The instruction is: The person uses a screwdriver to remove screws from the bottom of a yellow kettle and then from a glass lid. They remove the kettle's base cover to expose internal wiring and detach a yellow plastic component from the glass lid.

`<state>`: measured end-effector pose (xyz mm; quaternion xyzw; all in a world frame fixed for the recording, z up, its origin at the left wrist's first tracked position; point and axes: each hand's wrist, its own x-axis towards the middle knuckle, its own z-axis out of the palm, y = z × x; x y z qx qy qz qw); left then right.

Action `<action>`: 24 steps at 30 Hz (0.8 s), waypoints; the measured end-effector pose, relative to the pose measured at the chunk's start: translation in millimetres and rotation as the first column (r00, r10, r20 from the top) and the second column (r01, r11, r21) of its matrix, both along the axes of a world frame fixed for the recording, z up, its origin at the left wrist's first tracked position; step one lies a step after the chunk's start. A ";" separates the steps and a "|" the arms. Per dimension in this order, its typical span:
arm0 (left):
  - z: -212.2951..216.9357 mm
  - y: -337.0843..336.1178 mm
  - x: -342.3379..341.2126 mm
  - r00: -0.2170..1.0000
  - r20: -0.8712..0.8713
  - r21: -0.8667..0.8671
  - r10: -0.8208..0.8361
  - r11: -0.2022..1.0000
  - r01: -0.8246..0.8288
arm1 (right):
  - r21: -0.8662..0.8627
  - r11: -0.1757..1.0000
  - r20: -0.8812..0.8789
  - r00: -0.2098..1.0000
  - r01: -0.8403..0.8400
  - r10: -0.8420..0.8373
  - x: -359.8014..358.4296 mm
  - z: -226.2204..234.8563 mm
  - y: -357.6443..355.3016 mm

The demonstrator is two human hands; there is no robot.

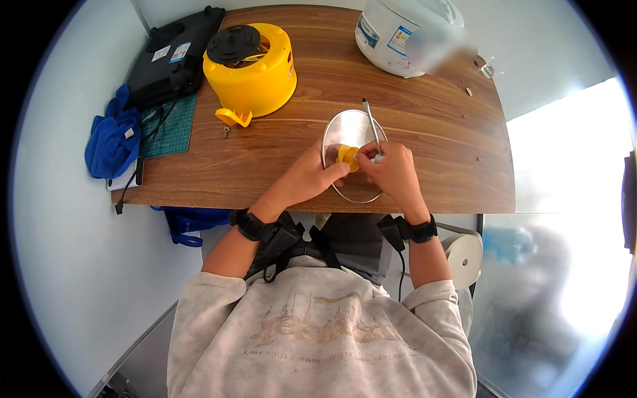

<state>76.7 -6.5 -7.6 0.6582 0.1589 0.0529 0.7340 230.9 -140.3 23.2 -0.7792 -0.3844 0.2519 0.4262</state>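
A clear round lid (346,126) with a metal rim is tilted up at the table's front edge. My left hand (314,170) grips the lid by its left side, with the thumb reaching in toward a yellow knob-like part (344,154) at its middle. Pinched fingers of my right hand (393,167) meet at that yellow part. A slim metal rod with a dark tip, which looks like a screwdriver (372,123), sticks up out of the right hand; its lower end is hidden by the fingers.
Beyond my left hand stands a yellow appliance body (265,86) with a black disc on top; a small key (226,132) lies near it. At far left are a black appliance (166,63), blue cloth (113,136) and green mat (174,132). A white rounded appliance (378,46) stands far right.
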 end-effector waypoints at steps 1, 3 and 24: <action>3.1 -0.1 0.5 1.000 0.009 0.014 -0.023 1.000 0.022 | 0.001 1.000 -0.015 1.000 0.006 -0.006 1.0 0.0 -1.3; 9.8 -0.4 1.9 0.998 0.009 0.141 -0.060 0.988 0.058 | 0.022 0.999 -0.068 0.997 0.037 -0.035 4.5 -1.7 -5.7; 33.4 -55.8 80.1 0.958 0.275 0.601 -0.079 0.792 -0.108 | 0.370 0.820 -0.494 0.840 0.437 -0.225 26.1 -11.6 -71.5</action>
